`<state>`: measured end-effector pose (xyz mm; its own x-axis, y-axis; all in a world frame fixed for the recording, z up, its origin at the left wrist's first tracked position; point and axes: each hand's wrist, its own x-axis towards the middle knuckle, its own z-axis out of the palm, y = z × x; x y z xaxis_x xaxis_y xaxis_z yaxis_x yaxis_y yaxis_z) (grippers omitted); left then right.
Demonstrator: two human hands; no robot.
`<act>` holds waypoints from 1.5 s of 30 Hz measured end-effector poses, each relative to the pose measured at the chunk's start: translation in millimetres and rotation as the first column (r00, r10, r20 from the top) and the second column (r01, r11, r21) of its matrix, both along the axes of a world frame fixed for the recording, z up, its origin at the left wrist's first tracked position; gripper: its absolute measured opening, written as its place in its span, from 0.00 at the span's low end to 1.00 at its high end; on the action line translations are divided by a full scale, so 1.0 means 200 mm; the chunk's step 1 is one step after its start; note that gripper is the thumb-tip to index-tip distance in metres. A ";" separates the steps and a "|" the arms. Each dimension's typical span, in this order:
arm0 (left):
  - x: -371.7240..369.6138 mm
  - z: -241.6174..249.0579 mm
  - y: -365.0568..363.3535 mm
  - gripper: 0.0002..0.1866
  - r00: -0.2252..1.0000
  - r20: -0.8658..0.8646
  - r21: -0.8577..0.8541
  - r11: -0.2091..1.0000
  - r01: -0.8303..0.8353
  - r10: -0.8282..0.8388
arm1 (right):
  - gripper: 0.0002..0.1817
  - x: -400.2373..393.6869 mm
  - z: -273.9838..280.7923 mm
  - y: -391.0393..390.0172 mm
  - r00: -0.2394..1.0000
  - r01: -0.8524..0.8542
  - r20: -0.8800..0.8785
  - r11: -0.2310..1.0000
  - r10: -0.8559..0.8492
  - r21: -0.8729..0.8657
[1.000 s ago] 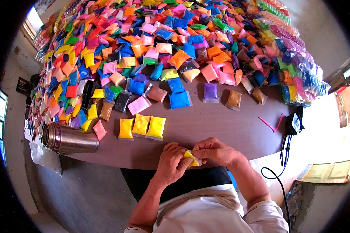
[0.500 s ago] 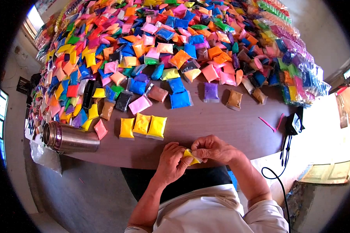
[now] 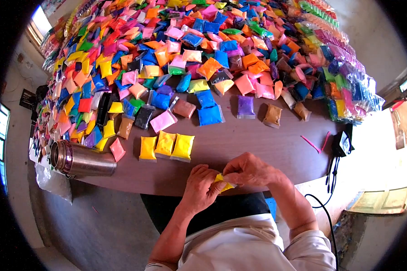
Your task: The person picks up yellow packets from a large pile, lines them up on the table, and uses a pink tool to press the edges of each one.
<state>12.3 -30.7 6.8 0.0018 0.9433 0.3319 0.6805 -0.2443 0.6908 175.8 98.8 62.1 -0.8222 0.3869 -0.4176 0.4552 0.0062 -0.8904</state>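
A small clear packet with yellow filling (image 3: 224, 183) is held between my two hands at the table's front edge. My left hand (image 3: 201, 187) is closed around its left side, the thumb pressed on the front. With thumb and fingers pinched, my right hand (image 3: 246, 170) grips the packet's upper right edge. Part of the packet is hidden behind the fingers. Just beyond my hands lie several yellow packets in a row, the nearest one (image 3: 182, 147) at the right end of it.
A big heap of coloured packets (image 3: 167, 58) covers the back of the table (image 3: 253, 140). On the left a steel flask (image 3: 88, 161) lies on its side. Pink strips (image 3: 311, 144) and a black device with a cable (image 3: 342, 144) are at the right.
My right hand has turned slightly, with its knuckles raised, still pinching the packet's edge. My left hand and the packet have hardly moved.
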 end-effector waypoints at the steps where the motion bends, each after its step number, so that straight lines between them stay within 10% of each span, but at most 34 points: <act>1: 0.00 0.01 0.00 0.14 1.000 0.008 -0.009 1.000 0.001 -0.001 | 0.12 0.00 0.00 0.00 1.000 -0.011 0.005 0.999 0.011 0.030; 12: 0.00 0.01 0.00 0.14 0.997 0.073 -0.044 0.998 0.039 -0.035 | 0.11 -0.04 -0.01 0.04 0.987 -0.159 0.027 0.961 0.157 0.228; 18: 0.00 0.01 0.01 0.14 1.000 0.003 -0.013 1.000 0.007 -0.007 | 0.09 -0.02 -0.09 0.04 0.986 -0.124 -0.101 0.985 0.136 0.116; 21: 0.00 -0.02 0.01 0.16 0.998 0.057 0.018 1.000 0.007 -0.008 | 0.13 -0.01 -0.11 0.03 0.989 0.009 -0.141 0.968 -0.045 -0.250; 36: 0.00 0.01 0.01 0.16 0.999 0.024 0.023 0.999 0.029 -0.030 | 0.12 -0.05 -0.06 0.05 0.986 -0.167 0.033 0.969 0.164 0.181; 45: 0.00 -0.01 0.02 0.15 0.999 0.033 0.063 0.998 0.020 -0.022 | 0.15 0.05 -0.15 0.10 0.981 -0.149 -0.157 0.964 0.115 -0.221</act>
<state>12.2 -27.3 4.0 0.0092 0.9205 0.3905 0.6512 -0.3019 0.6963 186.1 119.6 33.1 -0.9165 0.1778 -0.3583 0.3334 -0.1555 -0.9299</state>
